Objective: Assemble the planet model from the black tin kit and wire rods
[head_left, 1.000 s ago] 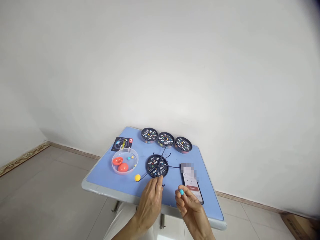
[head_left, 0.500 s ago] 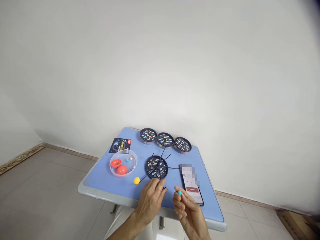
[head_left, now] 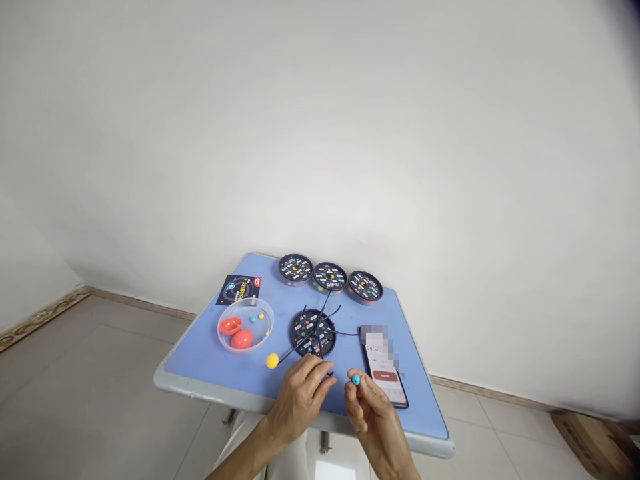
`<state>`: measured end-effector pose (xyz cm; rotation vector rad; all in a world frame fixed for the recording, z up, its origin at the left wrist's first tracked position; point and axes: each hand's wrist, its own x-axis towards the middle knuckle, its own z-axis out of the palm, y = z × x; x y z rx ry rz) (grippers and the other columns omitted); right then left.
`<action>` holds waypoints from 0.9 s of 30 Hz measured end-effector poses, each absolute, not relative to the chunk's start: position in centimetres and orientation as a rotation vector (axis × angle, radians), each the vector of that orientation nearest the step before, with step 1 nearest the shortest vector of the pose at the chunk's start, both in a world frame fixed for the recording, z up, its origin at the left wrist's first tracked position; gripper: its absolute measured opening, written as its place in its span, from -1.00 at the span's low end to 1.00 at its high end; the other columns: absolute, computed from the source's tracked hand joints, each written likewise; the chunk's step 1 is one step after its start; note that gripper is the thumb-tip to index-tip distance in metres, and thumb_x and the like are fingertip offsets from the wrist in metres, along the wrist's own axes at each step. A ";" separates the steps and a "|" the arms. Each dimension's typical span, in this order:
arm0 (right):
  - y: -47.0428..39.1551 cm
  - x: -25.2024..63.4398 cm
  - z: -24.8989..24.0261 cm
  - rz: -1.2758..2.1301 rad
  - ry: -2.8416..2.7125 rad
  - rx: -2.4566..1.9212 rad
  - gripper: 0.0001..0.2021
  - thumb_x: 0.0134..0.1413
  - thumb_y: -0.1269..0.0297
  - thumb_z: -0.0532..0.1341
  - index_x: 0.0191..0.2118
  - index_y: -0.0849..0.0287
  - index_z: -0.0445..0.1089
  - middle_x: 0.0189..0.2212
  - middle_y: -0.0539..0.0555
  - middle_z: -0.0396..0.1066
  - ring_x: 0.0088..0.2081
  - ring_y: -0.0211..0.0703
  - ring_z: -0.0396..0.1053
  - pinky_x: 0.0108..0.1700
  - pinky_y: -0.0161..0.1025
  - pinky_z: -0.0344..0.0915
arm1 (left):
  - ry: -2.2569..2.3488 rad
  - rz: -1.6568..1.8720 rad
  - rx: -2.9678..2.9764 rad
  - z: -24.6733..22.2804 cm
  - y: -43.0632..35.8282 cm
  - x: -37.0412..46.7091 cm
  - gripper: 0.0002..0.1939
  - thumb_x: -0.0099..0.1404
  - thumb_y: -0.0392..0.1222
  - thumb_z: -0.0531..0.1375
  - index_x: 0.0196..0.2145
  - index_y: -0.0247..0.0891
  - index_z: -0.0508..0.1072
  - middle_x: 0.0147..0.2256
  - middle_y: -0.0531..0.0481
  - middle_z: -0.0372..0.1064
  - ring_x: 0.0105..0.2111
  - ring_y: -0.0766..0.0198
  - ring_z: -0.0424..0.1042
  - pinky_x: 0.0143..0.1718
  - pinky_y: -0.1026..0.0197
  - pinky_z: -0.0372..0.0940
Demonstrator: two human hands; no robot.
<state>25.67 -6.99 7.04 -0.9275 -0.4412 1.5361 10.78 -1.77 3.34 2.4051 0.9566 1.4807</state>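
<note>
Blue is showing on the small ball (head_left: 355,379) that the right hand (head_left: 379,417) is pinching in its fingertips. The left hand (head_left: 300,395) is curling beside the black rod frame (head_left: 317,325); whether it is gripping a rod, I cannot tell. Beyond, the frame is lying over a black disc (head_left: 301,335), between a clear tray (head_left: 220,338) and a phone (head_left: 384,363).

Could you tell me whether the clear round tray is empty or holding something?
Holding something: red pieces and small balls show inside its rim.
</note>
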 end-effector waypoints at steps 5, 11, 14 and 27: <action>-6.7 25.0 7.5 1.396 -0.561 -1.082 -0.67 -0.22 0.07 0.47 -0.35 0.20 0.53 -0.53 -0.01 0.35 -0.55 -0.33 0.14 -0.55 -0.38 0.05 | 0.915 1.462 2.386 3.3 -1.7 10.8 -0.79 0.44 -0.27 0.03 -0.14 -0.28 0.46 -0.34 -0.06 0.43 -0.35 0.28 0.42 -0.31 0.24 0.41; -6.0 24.5 8.1 1.383 -0.634 -1.143 -0.67 -0.25 0.03 0.47 -0.43 0.19 0.53 -0.57 -0.03 0.28 -0.53 -0.32 0.09 -0.51 -0.35 0.03 | 0.924 1.405 2.390 3.6 -1.8 10.8 -0.73 0.46 -0.25 0.00 -0.20 -0.28 0.50 -0.39 -0.04 0.38 -0.39 0.30 0.37 -0.37 0.28 0.34; -5.5 24.5 8.0 1.385 -0.646 -1.178 -0.66 -0.29 0.03 0.49 -0.44 0.19 0.54 -0.59 -0.04 0.26 -0.53 -0.33 0.06 -0.52 -0.36 -0.01 | 0.953 1.395 2.394 3.8 -1.9 10.9 -0.69 0.47 -0.23 -0.03 -0.27 -0.29 0.49 -0.42 -0.02 0.34 -0.42 0.31 0.33 -0.41 0.30 0.30; -5.0 25.1 8.2 1.107 -1.151 -1.369 -0.62 -0.09 -0.08 0.35 -0.37 0.20 0.58 -0.65 -0.07 0.16 -0.58 -0.32 0.03 -0.56 -0.33 -0.02 | 0.999 1.345 2.483 3.6 -1.9 10.9 -0.58 0.50 -0.25 -0.09 -0.48 -0.29 0.37 -0.49 0.04 0.25 -0.47 0.33 0.25 -0.46 0.30 0.17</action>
